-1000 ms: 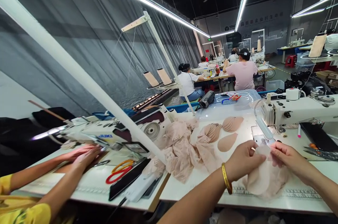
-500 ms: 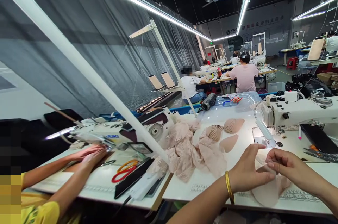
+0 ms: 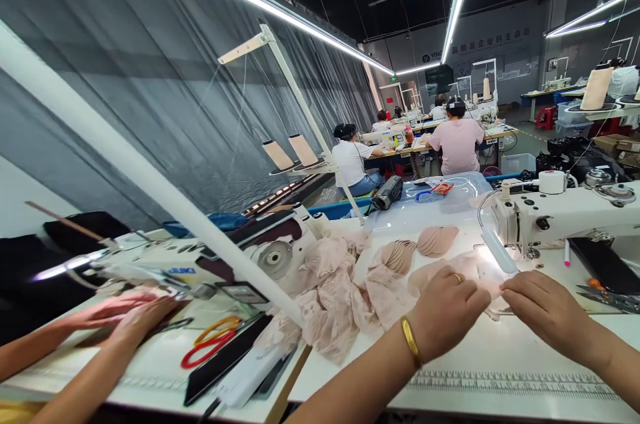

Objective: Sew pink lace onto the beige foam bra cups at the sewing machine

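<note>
My left hand (image 3: 447,311), with a gold bangle and a ring, is closed at the front of the white sewing machine (image 3: 585,211). Its fingertips pinch the edge of a thin beige fabric piece (image 3: 495,291) close to the needle area. Opposite it, my right hand (image 3: 553,317) has its fingers pressed together on the same piece, just below the machine head. Both hands hide most of the fabric. Left of them lie fanned beige cup-shaped pieces (image 3: 399,256), a second fanned stack (image 3: 437,241) and a heap of beige lace fabric (image 3: 335,291).
A ruler strip (image 3: 500,381) runs along the table's front edge. At right are a black case (image 3: 603,264), a pink-tipped pen (image 3: 567,253) and snips (image 3: 607,297). A co-worker's hands (image 3: 135,317) work at the left machine, near red-and-yellow-handled scissors (image 3: 213,341). A white pole (image 3: 200,211) slants between.
Both my hands have moved away from the table's front edge to the needle area, carrying the beige piece. My left fingers have closed. The view has swung slightly right.
</note>
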